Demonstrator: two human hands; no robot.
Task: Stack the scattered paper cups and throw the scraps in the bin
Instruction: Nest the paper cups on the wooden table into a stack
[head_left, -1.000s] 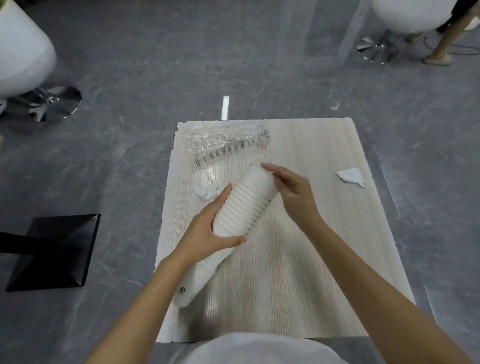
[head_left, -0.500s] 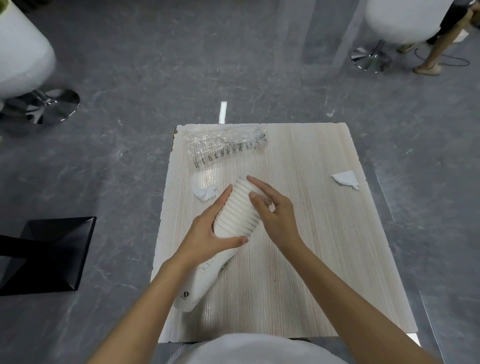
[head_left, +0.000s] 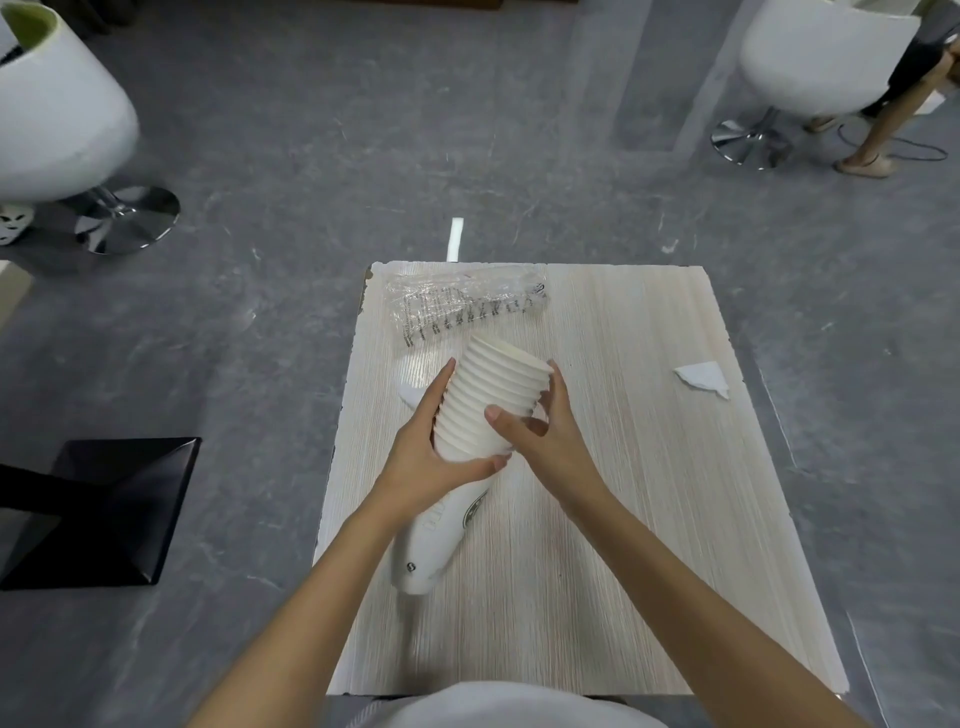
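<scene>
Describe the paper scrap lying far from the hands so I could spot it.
Start at the pale wooden table. Near its right edge lies a small torn white paper scrap, alone. The other scrap hides partly behind the left hand.

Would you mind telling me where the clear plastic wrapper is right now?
In the head view, the clear plastic wrapper lies flat at the table's far left corner, just beyond the open end of the cup stack.

- We take this for a lounge or café-style seating area.
- We see a white tub chair (head_left: 57, 119) on a chrome pedestal, and another (head_left: 815, 57) across the grey stone-look floor (head_left: 363, 156).
- We see a small wood-grain desk (head_left: 649, 467) and a black table base (head_left: 104, 509).
</scene>
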